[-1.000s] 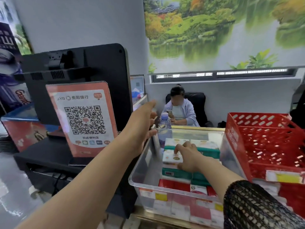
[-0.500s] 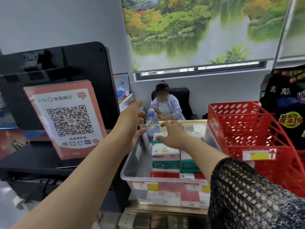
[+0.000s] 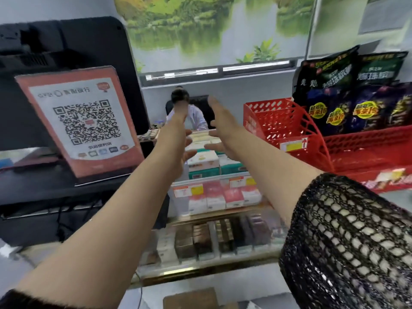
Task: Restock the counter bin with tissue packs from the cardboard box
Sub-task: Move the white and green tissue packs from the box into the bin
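Brown cardboard, a flap edge of the cardboard box, shows at 6 o'clock, nearest the camera; contents hidden. No tissue pack is in either hand.

Beyond it, glass-fronted worktop with small boxed goods behind the pane.

On the worktop, clear plastic counter bin, dead centre. Red-and-white packs show through its front wall; green-and-white tissue packs stacked higher behind, tops near rim level.

Left hand and right hand both reach forward above the bin's far half, arms near full stretch, palms facing each other, fingers spread and empty. Right arm wears a black mesh sleeve.

Risks, judged:
- The upper tissue packs look loosely stacked; a wrist dropping onto them could tip one over the rim.
- QR sign stands at 9 o'clock, just beside the left forearm; an outward elbow swing could topple it.
- Red basket at 2 o'clock sits close to the right hand; a wide pull-back could clip it.

Far: seated person at 12 o'clock, partly behind the hands.
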